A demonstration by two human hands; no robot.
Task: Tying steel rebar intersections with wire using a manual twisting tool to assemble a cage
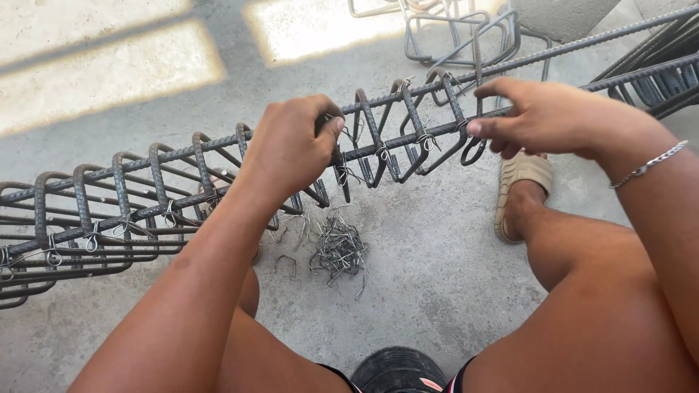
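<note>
The rebar cage (218, 185) runs off the left edge and its long bars carry on past the upper right corner, so neither end shows. The left hand (287, 149) covers the spot it works on, and whether a wire sits under its fingers cannot be made out. A sandal (518, 191) on the person's foot is partly hidden behind the right hand (542, 116), and a dark rounded thing at the bottom edge between the knees is cut off and hard to name.

The left hand is curled tight around the cage's upper long bar near the middle of the view, thumb tip pressed against the bar just beside a steel loop (368, 138). The right hand is narrowly closed, thumb and forefinger pinching another loop (466, 124) where it meets the lower long bar; the other fingers are folded underneath. A chain bracelet (648, 166) hangs on that wrist.

The cage lies slantwise above the concrete floor (437, 255), between the person's knees and feet. A heap of bent tie wires (338, 251) lies on the floor below the left hand. More loose steel loops (451, 33) lie beyond the cage at the top.
</note>
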